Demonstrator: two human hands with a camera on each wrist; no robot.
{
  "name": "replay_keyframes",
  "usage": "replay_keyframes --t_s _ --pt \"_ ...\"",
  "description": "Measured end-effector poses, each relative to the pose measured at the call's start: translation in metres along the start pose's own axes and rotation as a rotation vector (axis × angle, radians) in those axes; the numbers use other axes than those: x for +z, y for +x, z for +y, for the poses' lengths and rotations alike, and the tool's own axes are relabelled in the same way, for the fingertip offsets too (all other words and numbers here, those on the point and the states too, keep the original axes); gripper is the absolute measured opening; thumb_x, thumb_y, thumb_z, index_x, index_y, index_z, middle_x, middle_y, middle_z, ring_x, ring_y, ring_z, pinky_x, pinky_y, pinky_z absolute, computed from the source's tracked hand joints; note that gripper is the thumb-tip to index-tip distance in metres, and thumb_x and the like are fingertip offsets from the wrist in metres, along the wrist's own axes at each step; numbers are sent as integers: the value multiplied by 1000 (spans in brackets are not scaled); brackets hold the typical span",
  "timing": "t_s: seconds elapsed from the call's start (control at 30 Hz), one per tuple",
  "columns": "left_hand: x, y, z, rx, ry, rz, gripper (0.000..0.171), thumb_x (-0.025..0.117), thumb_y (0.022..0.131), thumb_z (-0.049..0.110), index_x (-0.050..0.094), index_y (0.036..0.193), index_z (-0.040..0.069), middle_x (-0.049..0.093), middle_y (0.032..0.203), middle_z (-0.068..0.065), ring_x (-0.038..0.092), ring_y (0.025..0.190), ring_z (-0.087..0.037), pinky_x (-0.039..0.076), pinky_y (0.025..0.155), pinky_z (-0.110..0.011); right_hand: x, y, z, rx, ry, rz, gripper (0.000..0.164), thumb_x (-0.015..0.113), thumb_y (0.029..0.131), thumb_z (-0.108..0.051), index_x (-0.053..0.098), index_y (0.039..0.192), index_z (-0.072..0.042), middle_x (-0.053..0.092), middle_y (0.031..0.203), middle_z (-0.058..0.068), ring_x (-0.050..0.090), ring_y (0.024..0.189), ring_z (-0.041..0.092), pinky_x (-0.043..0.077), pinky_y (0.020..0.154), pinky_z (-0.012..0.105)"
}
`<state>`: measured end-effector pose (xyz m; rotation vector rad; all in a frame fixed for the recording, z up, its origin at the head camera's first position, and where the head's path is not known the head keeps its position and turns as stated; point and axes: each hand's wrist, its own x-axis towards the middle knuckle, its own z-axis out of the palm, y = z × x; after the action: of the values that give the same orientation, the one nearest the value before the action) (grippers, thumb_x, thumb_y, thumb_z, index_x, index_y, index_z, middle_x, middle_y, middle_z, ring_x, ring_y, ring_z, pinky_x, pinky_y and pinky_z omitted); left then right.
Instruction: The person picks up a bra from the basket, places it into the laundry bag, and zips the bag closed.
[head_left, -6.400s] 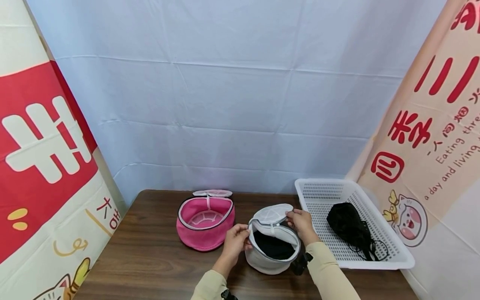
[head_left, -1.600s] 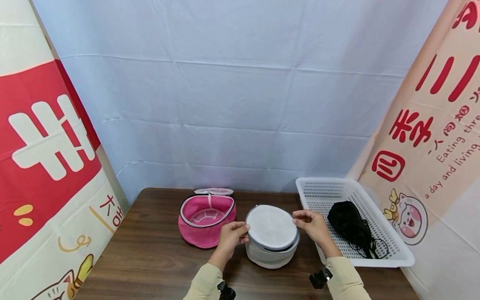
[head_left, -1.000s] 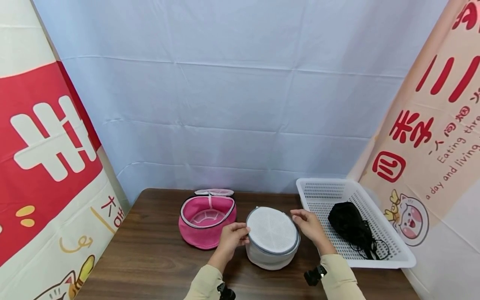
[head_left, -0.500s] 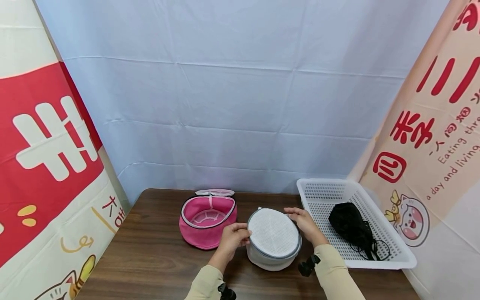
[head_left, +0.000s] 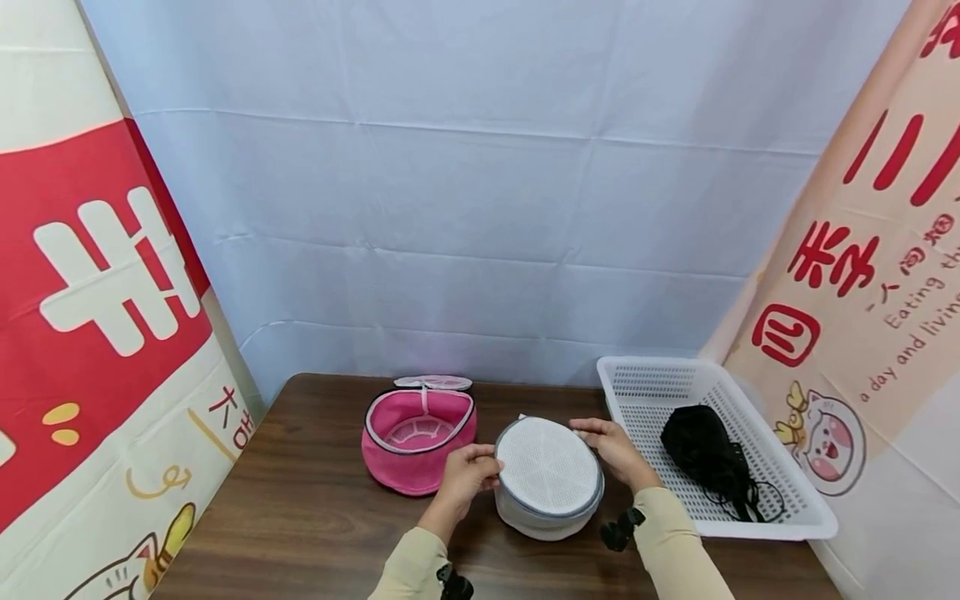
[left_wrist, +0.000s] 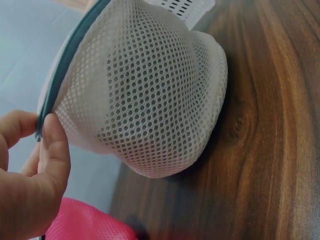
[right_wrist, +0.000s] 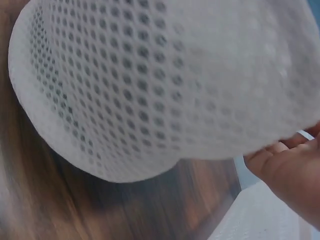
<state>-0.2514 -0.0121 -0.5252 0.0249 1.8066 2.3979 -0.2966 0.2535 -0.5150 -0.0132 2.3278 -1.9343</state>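
Observation:
A round white mesh laundry bag with a grey zipper stands on the table, its flat lid lying over the top. My left hand pinches the zipper edge on the bag's left side. In the left wrist view, the thumb and forefinger of that hand squeeze the teal-looking zipper band, and something dark shows through the mesh. My right hand grips the rim at the far right; its fingertips are partly hidden behind the bag in the right wrist view.
A pink laundry bag stands to the left, lid folded back and inside showing. On the right sits a white perforated basket holding a black bundle with cords. A pale blue cloth hangs behind the wooden table.
The lid, folded back earlier with black contents showing, now covers the white bag. The right hand has moved along the rim toward the far side; the left stays on its edge.

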Motion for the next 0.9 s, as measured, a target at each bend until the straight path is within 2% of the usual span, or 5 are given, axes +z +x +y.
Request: replay_keyframes --t_s 0.2,0.47,0.6,0.77,0.9 --pt "-3 1 -3 -3 -7 -12 33 64 76 -8 55 107 -16 61 73 -6 57 60 -11 52 57 -27 -5 0 3 -23 -115 -9 23 51 85 9 61 104 14 63 98 18 58 80 18 49 67 31" --pt "-2 -1 -4 -6 4 -15 31 63 77 -10 54 106 -17 61 74 -7 58 61 -13 52 56 -27 -2 0 0 -126 -410 73 10 58 85 2 67 89 4 63 85 10 55 74 19 46 62 31" --pt "-1 -2 -3 -16 7 -5 32 66 77 -6 56 106 -14 61 74 -6 57 59 -12 51 56 -26 0 -2 -3 -136 -445 95 9 58 85 4 67 87 4 63 82 9 55 73 20 45 62 31" --pt "-1 -3 -1 -15 32 7 31 66 78 -3 57 106 -13 59 73 -6 56 56 -12 51 55 -26 2 -4 -5 -115 -447 75 11 58 82 8 67 88 5 63 81 8 55 74 19 46 62 30" --pt "-2 -2 0 8 59 2 32 66 78 -3 56 107 -14 59 73 -5 56 57 -12 52 56 -30 1 -4 -7 -115 -479 76 9 59 82 7 67 86 4 61 78 7 54 71 19 46 61 32"
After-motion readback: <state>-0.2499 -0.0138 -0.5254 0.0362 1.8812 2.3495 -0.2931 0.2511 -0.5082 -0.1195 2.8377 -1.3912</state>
